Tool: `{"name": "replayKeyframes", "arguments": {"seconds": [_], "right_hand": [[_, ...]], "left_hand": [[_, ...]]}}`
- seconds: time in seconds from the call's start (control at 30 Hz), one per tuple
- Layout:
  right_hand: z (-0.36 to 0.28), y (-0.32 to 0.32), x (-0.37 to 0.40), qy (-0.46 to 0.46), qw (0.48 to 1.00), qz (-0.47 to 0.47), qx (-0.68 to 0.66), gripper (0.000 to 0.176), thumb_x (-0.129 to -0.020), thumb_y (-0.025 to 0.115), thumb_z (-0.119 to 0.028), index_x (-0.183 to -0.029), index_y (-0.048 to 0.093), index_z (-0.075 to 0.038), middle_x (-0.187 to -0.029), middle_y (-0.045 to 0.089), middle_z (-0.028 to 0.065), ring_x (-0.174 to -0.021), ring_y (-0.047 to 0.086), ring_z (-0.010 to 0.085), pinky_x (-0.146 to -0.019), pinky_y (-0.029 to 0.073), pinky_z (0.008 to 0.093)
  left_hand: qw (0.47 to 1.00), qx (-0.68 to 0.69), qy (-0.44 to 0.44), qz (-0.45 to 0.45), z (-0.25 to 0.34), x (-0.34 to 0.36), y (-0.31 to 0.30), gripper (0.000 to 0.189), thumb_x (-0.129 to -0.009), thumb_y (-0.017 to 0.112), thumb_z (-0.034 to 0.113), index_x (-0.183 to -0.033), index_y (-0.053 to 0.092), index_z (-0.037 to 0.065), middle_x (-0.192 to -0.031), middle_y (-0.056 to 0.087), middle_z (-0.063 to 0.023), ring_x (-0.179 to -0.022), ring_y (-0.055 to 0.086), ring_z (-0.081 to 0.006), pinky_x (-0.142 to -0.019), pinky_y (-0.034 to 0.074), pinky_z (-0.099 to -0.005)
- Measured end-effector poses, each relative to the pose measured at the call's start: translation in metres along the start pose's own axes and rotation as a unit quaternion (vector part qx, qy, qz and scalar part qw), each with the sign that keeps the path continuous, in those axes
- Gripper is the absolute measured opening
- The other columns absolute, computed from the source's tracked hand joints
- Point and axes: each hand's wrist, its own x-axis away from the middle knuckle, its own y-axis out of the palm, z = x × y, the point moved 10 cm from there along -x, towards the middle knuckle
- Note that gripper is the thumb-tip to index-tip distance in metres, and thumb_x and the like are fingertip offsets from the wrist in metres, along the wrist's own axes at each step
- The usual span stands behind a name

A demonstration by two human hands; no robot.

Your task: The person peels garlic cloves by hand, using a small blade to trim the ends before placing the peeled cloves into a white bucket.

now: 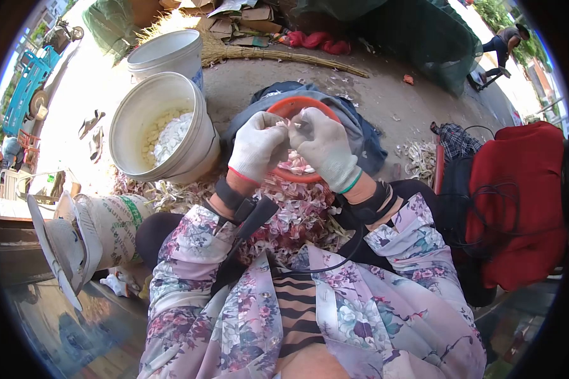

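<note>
My left hand (256, 148) and my right hand (327, 148), both in white knitted gloves, meet over an orange-red basin (327, 108). Fingertips of both are pinched together around a small pale garlic clove (286, 123), mostly covered by the gloves. Below them, pinkish unpeeled garlic cloves (295, 164) lie in the basin. A heap of papery garlic skins (287, 211) spreads between my knees, in front of the basin. To the left, a white bucket (202, 142) holds peeled cloves (150, 134) and something white, perhaps a bag or more cloves.
Behind that bucket stands a second white bucket (171, 54). A straw broom (284, 55) lies across the ground at the back. Hats (66, 243) rest beside a printed sack (117, 221) at left. Red cloth (521, 196) covers something at right. Another person (506, 47) is far right.
</note>
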Motion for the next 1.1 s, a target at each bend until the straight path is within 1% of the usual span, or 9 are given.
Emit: {"name": "replayKeyframes", "arguments": {"seconds": [0.1,0.33,0.6,0.63,0.7,0.8,0.9,1.0,1.1], "right_hand": [[0.011,0.032,0.000,0.192,0.932,-0.148,-0.269,0.019,-0.089,0.067,-0.014,-0.101,0.059,0.000,-0.079,0.060,-0.0008,-0.071,0.053,0.0046,-0.061,0.045,0.0238],[-0.067,0.051,-0.014,0.086,0.967,-0.141,-0.194,0.013,-0.089,0.068,-0.011,-0.094,0.063,-0.001,-0.078,0.065,0.0040,-0.069,0.061,0.0087,-0.063,0.049,0.0238],[-0.232,0.105,-0.071,-0.245,0.964,-0.010,-0.102,0.017,-0.083,0.073,-0.009,-0.093,0.061,-0.006,-0.075,0.064,0.0110,-0.065,0.066,0.0243,-0.060,0.052,0.0313],[-0.252,0.121,-0.086,-0.294,0.952,0.014,-0.088,0.012,-0.087,0.070,-0.010,-0.092,0.063,0.000,-0.078,0.066,0.0039,-0.067,0.057,0.0018,-0.059,0.048,0.0214],[-0.294,0.159,-0.119,-0.394,0.912,0.038,-0.107,0.013,-0.084,0.070,-0.007,-0.094,0.063,-0.003,-0.075,0.066,0.0124,-0.062,0.063,0.0171,-0.059,0.049,0.0269],[-0.297,0.286,-0.190,-0.367,0.919,-0.033,0.138,0.021,-0.088,0.066,-0.018,-0.103,0.064,-0.002,-0.080,0.068,0.0138,-0.076,0.068,0.0240,-0.069,0.052,0.0315],[-0.273,0.333,-0.231,-0.258,0.961,-0.085,0.059,0.031,-0.086,0.065,-0.030,-0.107,0.066,-0.008,-0.089,0.070,0.0155,-0.086,0.068,0.0324,-0.079,0.053,0.0388],[-0.246,0.335,-0.230,-0.213,0.964,-0.151,-0.047,0.032,-0.085,0.067,-0.030,-0.109,0.067,-0.009,-0.092,0.071,0.0161,-0.089,0.068,0.0319,-0.081,0.053,0.0379],[-0.220,0.292,-0.197,-0.186,0.962,-0.200,0.010,0.030,-0.083,0.069,-0.029,-0.102,0.068,-0.006,-0.092,0.071,0.0160,-0.090,0.068,0.0309,-0.081,0.053,0.0377]], "left_hand": [[0.998,0.041,-0.017,-0.038,0.000,0.004,-0.007,0.019,-0.089,0.061,0.016,-0.102,0.058,0.002,-0.067,0.053,0.0006,-0.048,0.050,-0.0080,-0.041,0.033,-0.0200],[0.996,0.073,-0.025,0.034,0.008,0.028,-0.052,0.018,-0.093,0.058,0.018,-0.099,0.057,0.002,-0.064,0.051,0.0003,-0.045,0.044,-0.0075,-0.039,0.034,-0.0220],[0.977,0.165,-0.021,0.134,0.023,0.068,-0.129,0.016,-0.087,0.056,0.012,-0.100,0.055,0.002,-0.071,0.060,-0.0065,-0.046,0.051,-0.0104,-0.037,0.035,-0.0221],[0.976,0.162,-0.019,0.145,0.023,0.069,-0.138,0.015,-0.087,0.056,0.012,-0.099,0.055,0.002,-0.070,0.060,-0.0063,-0.047,0.051,-0.0101,-0.037,0.035,-0.0220],[0.967,0.203,-0.011,0.154,0.033,0.077,-0.149,0.013,-0.087,0.056,0.012,-0.097,0.054,0.003,-0.070,0.060,-0.0065,-0.047,0.052,-0.0103,-0.036,0.035,-0.0221],[0.955,0.231,-0.005,0.188,0.047,0.083,-0.167,0.013,-0.089,0.058,0.014,-0.094,0.055,0.002,-0.070,0.057,-0.0056,-0.050,0.050,-0.0101,-0.039,0.034,-0.0221],[0.945,0.256,0.021,0.201,0.054,0.086,-0.182,0.012,-0.088,0.057,0.012,-0.092,0.054,0.001,-0.071,0.057,-0.0061,-0.049,0.047,-0.0108,-0.039,0.034,-0.0226],[0.941,0.269,0.032,0.202,0.065,0.093,-0.180,0.011,-0.088,0.057,0.012,-0.091,0.055,0.002,-0.072,0.058,-0.0067,-0.050,0.049,-0.0114,-0.041,0.035,-0.0226],[0.947,0.253,0.031,0.193,0.057,0.088,-0.184,0.011,-0.088,0.056,0.012,-0.092,0.056,0.002,-0.073,0.058,-0.0068,-0.051,0.050,-0.0113,-0.041,0.035,-0.0227]]}}
